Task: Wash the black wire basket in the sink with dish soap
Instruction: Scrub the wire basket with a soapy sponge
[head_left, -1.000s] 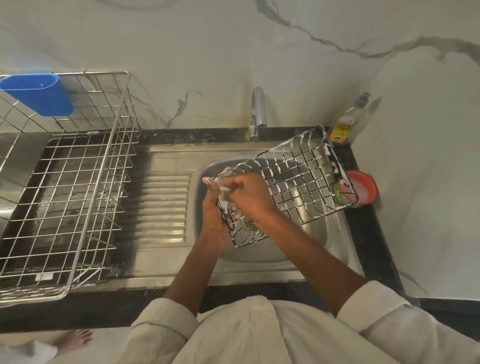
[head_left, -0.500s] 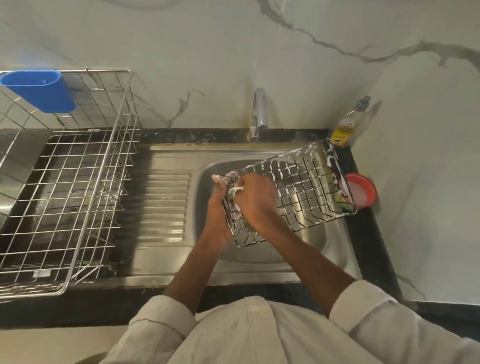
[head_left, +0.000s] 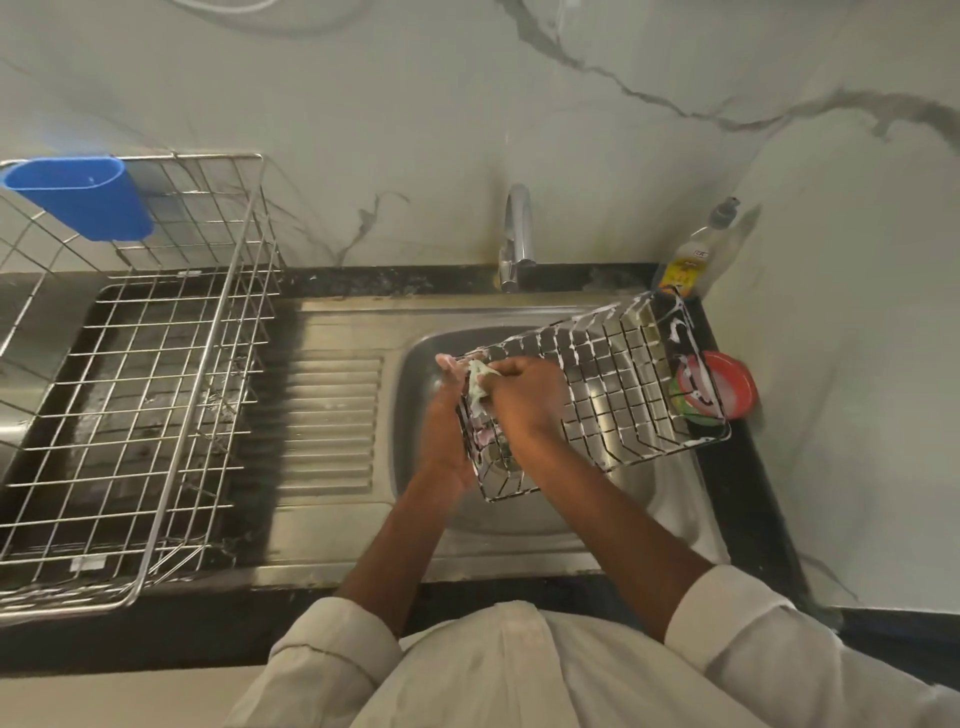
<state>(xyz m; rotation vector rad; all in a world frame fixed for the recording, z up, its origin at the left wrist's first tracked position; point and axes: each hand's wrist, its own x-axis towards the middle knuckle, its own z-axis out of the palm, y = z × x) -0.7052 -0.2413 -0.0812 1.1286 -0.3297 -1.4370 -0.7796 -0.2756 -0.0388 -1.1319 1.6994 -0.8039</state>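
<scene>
1. Far to the left, a large steel drying rack (head_left: 130, 395) is seen standing on the counter beside the ribbed drainboard (head_left: 327, 421), with a blue plastic caddy (head_left: 78, 197) hung on its back corner.
2. Over the sink (head_left: 675, 519), the left hand (head_left: 449, 415) is reached forward from a bare forearm, sleeve rolled near the elbow, and the near-left end of the black wire basket (head_left: 613, 384) is gripped from outside, fingertips shown above the rim.
3. Behind the bowl, the tap (head_left: 517, 234) is seen standing at the back edge.
4. The right hand (head_left: 530, 400) is brought across inside the basket's left end, knuckles up, wrist bent down; a pale soapy scrubber (head_left: 480, 382) is pinched in its curled fingers and pressed against the wires.
5. The basket itself is held tilted above the sink bowl, its far right end raised over the counter edge, and white suds are streaked along its wires.
6. At the back right corner, a dish soap bottle (head_left: 691, 260) is stood against the marble wall.
7. Just right of the basket, a red round tub (head_left: 727, 384) is seen on the dark counter, partly hidden behind the wires.
</scene>
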